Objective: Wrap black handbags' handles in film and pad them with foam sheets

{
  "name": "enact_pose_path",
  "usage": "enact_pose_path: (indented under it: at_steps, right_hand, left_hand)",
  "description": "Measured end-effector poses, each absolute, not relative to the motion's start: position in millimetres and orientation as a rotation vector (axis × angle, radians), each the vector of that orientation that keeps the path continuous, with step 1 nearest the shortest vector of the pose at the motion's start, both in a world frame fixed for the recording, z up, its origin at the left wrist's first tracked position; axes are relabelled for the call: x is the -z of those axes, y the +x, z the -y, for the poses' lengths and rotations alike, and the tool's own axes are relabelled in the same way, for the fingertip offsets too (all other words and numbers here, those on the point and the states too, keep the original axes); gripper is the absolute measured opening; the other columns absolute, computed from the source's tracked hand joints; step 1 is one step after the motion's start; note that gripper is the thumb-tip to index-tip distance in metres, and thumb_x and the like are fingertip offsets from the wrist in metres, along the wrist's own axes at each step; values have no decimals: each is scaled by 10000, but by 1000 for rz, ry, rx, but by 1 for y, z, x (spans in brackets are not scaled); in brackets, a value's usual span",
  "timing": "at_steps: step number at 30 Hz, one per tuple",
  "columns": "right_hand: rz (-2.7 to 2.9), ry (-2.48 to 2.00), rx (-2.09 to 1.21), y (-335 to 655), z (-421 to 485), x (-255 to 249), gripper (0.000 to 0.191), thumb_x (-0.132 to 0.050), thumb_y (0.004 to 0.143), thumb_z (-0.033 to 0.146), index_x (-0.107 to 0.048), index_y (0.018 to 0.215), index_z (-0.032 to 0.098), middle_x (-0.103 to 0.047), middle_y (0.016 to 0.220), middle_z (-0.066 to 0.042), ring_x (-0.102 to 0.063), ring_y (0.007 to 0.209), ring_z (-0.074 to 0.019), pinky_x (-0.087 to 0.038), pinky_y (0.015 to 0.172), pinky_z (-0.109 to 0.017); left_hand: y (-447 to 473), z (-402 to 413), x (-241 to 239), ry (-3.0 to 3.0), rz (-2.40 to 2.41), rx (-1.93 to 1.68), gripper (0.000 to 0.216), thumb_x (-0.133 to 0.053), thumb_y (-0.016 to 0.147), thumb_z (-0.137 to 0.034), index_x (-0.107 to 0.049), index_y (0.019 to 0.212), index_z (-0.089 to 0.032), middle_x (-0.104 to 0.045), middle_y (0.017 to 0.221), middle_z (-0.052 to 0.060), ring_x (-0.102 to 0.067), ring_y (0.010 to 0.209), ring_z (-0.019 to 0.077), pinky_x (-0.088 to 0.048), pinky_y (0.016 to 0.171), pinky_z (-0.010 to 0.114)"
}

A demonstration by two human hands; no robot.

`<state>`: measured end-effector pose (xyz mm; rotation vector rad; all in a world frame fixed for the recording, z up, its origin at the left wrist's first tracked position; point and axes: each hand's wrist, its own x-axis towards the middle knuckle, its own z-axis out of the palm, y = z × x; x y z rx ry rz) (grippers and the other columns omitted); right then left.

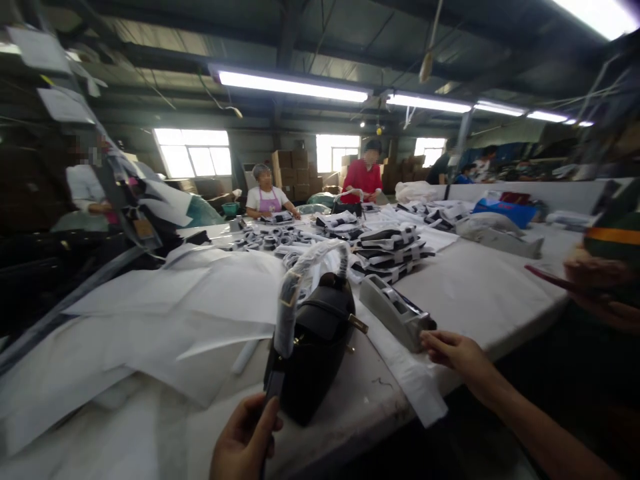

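A black handbag [320,347] stands near the table's front edge, its upright handle [287,313] wrapped in clear plastic. Gold-coloured metal fittings show on its side. My left hand [247,433] is closed around a dark strap [275,387] by the base of the handle. To the right of the bag sits a grey tape dispenser [395,313]. At its cutting end, my right hand [453,353] pinches the tape with thumb and forefinger; the tape itself barely shows. Beneath the dispenser a white sheet [415,383] hangs over the table edge.
White paper sheets [150,333] cover the table's left side. Behind the dispenser lies a stack of black-and-white wrapped pieces [390,250]. Another person's hands [600,280] hold a thin dark red object at the right. Two people [270,197] [363,177] work across the table.
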<state>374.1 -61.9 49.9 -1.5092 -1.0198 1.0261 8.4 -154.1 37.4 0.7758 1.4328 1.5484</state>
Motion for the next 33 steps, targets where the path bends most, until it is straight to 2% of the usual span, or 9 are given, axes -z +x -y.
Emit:
enact_pose_path:
  at_steps: [5, 9, 13, 15, 19, 23, 25, 29, 33]
  right_hand:
    - [1407, -1267, -1273, 280, 109, -59, 394, -761, 733, 562, -771, 824, 178, -681, 679, -42, -589, 572, -147, -483, 567, -244]
    - [1499, -986, -1452, 200, 124, -72, 361, -736, 784, 509, -768, 927, 179, -692, 682, -33, -608, 586, -153, -494, 584, -255]
    - [1513, -803, -1476, 155, 118, -77, 515, -726, 816, 415, -626, 1270, 191, -688, 678, 7, -622, 588, -145, -509, 594, -254]
    - [1530, -786, -1444, 144, 114, -76, 585, -710, 831, 386, -540, 1357, 195, -691, 688, 19, -627, 587, -143, -507, 591, -251]
    - [1643, -891, -1229, 134, 111, -73, 434, -658, 866, 351, -570, 1267, 210, -697, 689, 24, -632, 584, -147, -483, 570, -243]
    - [1763, -1050, -986, 131, 107, -77, 182, -637, 854, 301, -545, 993, 227, -653, 611, 51, -622, 538, -148, -435, 530, -236]
    - [1791, -1104, -949, 131, 104, -79, 173, -650, 834, 294, -497, 886, 234, -630, 590, 61, -616, 511, -147, -418, 509, -235]
    - [1666, -1131, -1170, 134, 101, -69, 246, -688, 809, 378, -502, 836, 218, -659, 631, 30, -623, 485, -152, -424, 489, -240]
    - [1353, -977, -1570, 136, 103, -53, 398, -780, 721, 474, -597, 902, 171, -710, 716, -30, -624, 568, -141, -441, 542, -230]
  left_hand:
    - [8, 155, -34, 837, -1408, -1563, 501, -809, 631, -570, -689, 885, -155, -601, 593, -17, -465, 504, 91, -360, 457, 187]
    - [5, 157, -36, 895, -1392, -1518, 488, -790, 684, -545, -686, 944, -146, -610, 629, -8, -485, 530, 94, -377, 466, 186]
    - [3, 157, -37, 931, -1309, -1528, 456, -784, 705, -523, -689, 929, -137, -639, 678, 21, -537, 581, 113, -391, 469, 189]
    - [2, 155, -35, 931, -1284, -1533, 457, -786, 700, -530, -695, 909, -134, -640, 683, 26, -542, 586, 115, -388, 460, 188]
    - [0, 152, -31, 916, -1288, -1562, 481, -803, 665, -550, -704, 879, -130, -622, 631, 20, -543, 570, 121, -368, 432, 183]
    - [-1, 153, -35, 930, -1258, -1558, 460, -810, 670, -528, -705, 880, -132, -626, 649, 22, -540, 576, 118, -369, 439, 184]
    - [-2, 154, -38, 943, -1248, -1554, 441, -806, 684, -514, -706, 882, -133, -619, 651, 17, -527, 574, 110, -369, 450, 184]
    - [-3, 157, -39, 934, -1223, -1531, 405, -782, 729, -497, -714, 897, -135, -596, 641, 1, -476, 544, 78, -353, 467, 176]
    - [-3, 159, -37, 823, -1165, -1490, 408, -782, 732, -498, -713, 913, -139, -575, 634, -16, -410, 508, 45, -303, 453, 159]
